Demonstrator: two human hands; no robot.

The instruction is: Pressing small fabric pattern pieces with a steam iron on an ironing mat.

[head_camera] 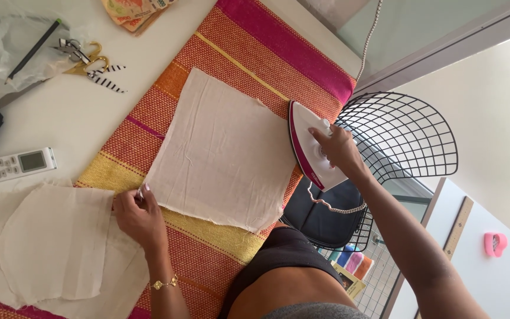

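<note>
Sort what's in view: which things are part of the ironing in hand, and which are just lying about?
In use: iron under right hand; square cream cloth pinched at its corner by left hand; striped mat; cut cloth pieces.

Lying about: remote control, scissors, pencil, wire chair, ruler.

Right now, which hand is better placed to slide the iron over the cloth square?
The right hand: it already grips the iron at the cloth square edge. The left hand pins its corner.
</note>
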